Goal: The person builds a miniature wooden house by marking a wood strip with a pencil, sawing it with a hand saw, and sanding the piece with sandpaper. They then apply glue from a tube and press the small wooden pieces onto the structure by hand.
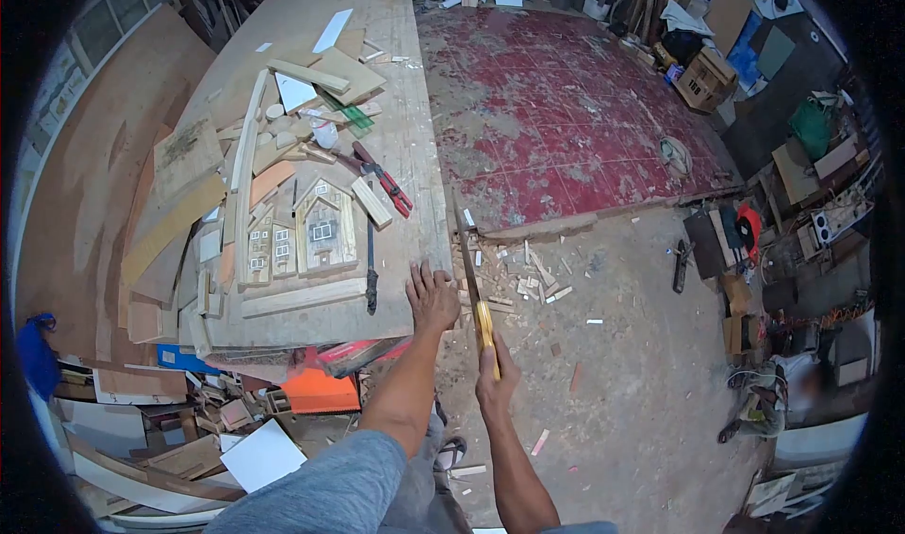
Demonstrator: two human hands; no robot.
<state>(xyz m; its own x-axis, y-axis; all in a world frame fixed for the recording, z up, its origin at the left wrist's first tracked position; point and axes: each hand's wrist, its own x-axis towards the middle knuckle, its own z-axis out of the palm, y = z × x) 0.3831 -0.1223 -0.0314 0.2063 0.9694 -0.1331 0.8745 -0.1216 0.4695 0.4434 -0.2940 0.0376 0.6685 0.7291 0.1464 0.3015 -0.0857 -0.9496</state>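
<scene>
My right hand [497, 376] is wrapped around the yellow handle of a hand saw [468, 262]. Its narrow blade points away from me, just off the right edge of the workbench [405, 82]. Palm down at that edge, my left hand [432, 298] lies with its fingers apart; whether a small piece sits under it is hidden. To its left are a dark-handled tool [371, 289] and a long wood strip [304, 297]. Beyond them lie small wooden house shapes [322, 230], a wood block [371, 202] and red-handled pliers [396, 193].
Wood offcuts [330, 77] are piled farther up the bench. Scraps [542, 275] litter the floor to the right, before a raised red floor [556, 110]. An orange sheet [320, 383] and white boards [264, 454] are below the bench. Another person [768, 393] sits at the right.
</scene>
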